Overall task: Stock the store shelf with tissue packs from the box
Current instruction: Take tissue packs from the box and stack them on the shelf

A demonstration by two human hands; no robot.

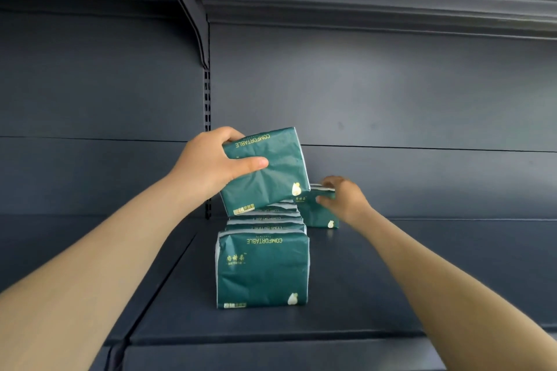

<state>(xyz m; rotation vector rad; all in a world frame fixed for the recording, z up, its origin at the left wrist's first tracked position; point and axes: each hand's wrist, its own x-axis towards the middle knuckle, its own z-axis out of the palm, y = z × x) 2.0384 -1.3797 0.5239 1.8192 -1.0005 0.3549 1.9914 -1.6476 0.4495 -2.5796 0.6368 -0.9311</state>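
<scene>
Partly hiding row (262, 271), left hand (208, 166) grips tilted pack (271, 181); right hand (346, 199) pinches rear pack (316, 215).

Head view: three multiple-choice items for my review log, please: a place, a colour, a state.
1. Where is the tilted pack in the left hand? A) over the back of the row B) in a box C) on the upper shelf
2. The row's wrapping is: A) red B) dark green C) white
3. The right hand: A) hangs empty B) grips a second pack C) presses the back wall
1 A, it hangs above the row's rear; 2 B, all wrappers show green; 3 B, fingers curl round its top.
</scene>
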